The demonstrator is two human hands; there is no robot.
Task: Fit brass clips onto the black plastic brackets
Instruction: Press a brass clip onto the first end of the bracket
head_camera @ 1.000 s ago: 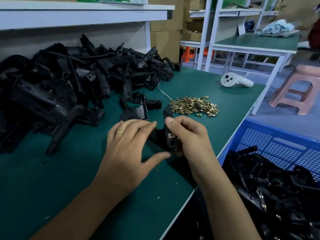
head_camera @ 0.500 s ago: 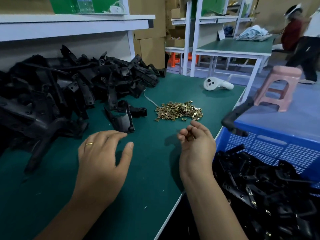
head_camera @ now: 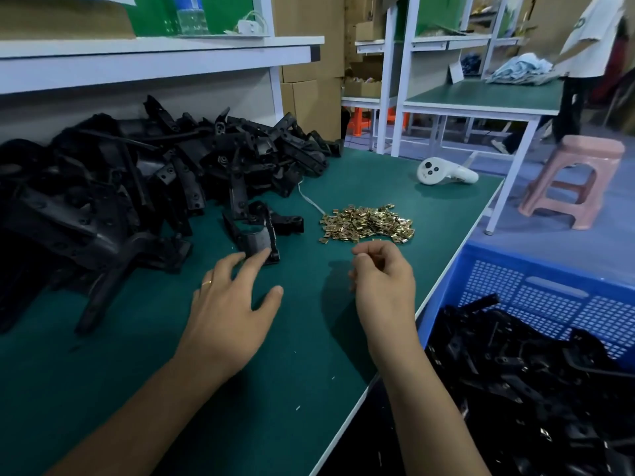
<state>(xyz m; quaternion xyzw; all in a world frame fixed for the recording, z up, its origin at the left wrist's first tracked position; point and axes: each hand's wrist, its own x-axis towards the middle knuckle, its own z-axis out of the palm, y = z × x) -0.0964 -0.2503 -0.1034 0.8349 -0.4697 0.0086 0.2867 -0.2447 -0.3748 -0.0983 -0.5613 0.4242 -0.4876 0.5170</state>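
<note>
Beyond both empty hands, left (head_camera: 226,314) spread, right (head_camera: 383,283) loosely curled, lie clips (head_camera: 367,224).

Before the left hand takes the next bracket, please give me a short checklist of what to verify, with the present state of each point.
1. Left hand free to grasp: ok, fingers spread, holding nothing.
2. Loose bracket within reach: ok, fingertips at its near edge.
3. Bracket clear of the big pile: ok, it lies at the pile's front edge.
4. Right hand has a clip ready: cannot tell, fingers curled, contents hidden.
5. Clip supply: ok, heap just beyond the right hand.
6. Blue crate has room: ok.
</note>
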